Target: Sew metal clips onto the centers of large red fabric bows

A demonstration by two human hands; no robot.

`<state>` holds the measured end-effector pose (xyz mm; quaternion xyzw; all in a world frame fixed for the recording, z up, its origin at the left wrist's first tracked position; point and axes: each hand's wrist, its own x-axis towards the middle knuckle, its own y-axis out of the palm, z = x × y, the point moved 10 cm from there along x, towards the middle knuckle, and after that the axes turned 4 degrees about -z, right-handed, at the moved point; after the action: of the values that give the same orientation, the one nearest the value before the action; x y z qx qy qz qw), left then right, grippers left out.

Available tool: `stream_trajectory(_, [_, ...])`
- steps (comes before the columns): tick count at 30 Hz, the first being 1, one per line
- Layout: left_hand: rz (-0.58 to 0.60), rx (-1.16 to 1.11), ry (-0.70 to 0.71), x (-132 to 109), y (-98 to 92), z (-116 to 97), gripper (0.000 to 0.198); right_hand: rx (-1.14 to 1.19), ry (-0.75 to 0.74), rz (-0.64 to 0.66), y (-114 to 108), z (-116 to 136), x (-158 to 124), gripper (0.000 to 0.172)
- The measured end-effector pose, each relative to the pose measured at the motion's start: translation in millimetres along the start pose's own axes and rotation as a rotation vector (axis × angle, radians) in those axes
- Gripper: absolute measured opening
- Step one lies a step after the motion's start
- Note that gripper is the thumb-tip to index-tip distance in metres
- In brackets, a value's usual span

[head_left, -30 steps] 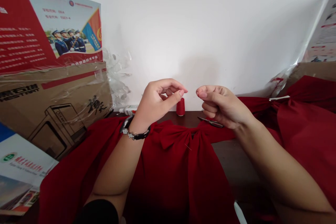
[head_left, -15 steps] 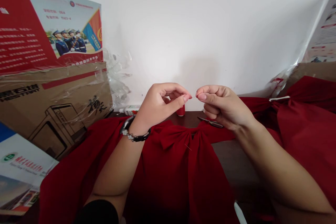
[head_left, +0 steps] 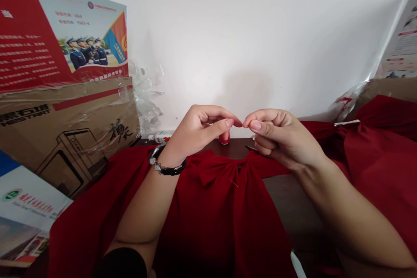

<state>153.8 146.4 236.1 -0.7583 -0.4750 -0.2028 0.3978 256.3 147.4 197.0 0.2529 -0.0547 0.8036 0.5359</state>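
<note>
My left hand [head_left: 198, 132] and my right hand [head_left: 280, 137] meet in front of me, their pinched fingertips touching. Anything thin between those fingertips is too small to see. Just behind and below my left fingers stands a red thread cone [head_left: 224, 138], mostly hidden by that hand. Under my right hand, a pair of dark scissors [head_left: 252, 149] lies on the table, largely covered from this view. Red cloth [head_left: 208, 213] drapes below both forearms, gathered into a fold, with a fine pale pin or needle [head_left: 233, 183] showing on it.
A dark wooden table [head_left: 234, 147] runs along a white wall. A taped cardboard box [head_left: 68, 139] with a poster [head_left: 65, 26] stands at the left, beside crumpled clear plastic [head_left: 146, 100] and a white tube [head_left: 159, 137]. More tied red cloth [head_left: 381, 160] lies at the right.
My hands have drawn closer until their fingertips touch. My right hand now covers most of the scissors, and my left hand hides more of the thread cone.
</note>
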Motion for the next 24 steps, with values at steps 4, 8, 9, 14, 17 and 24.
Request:
stream_trajectory(4, [-0.012,-0.014,-0.001,-1,-0.4,-1,0.023,-0.048,-0.042,-0.011,0,5,-1,0.018])
stream_trajectory(8, [-0.008,-0.033,-0.014,-2,0.9,-2,0.022,-0.127,-0.069,-0.021,-2,8,1,0.025])
stream_trajectory(9, [0.0,-0.033,-0.023,-2,1.7,-2,0.022,-0.139,-0.07,-0.019,-3,8,1,0.027])
stream_trajectory(14, [0.03,-0.017,-0.062,-2,4.5,4,0.027,-0.176,-0.083,-0.012,-5,6,3,0.037])
stream_trajectory(17, [0.016,-0.04,-0.09,-2,4.7,8,0.033,-0.176,-0.099,0.006,-2,6,4,0.037])
stream_trajectory(24, [-0.121,-0.311,-0.148,-2,14.6,22,0.032,-0.156,-0.13,0.01,0,9,2,0.031])
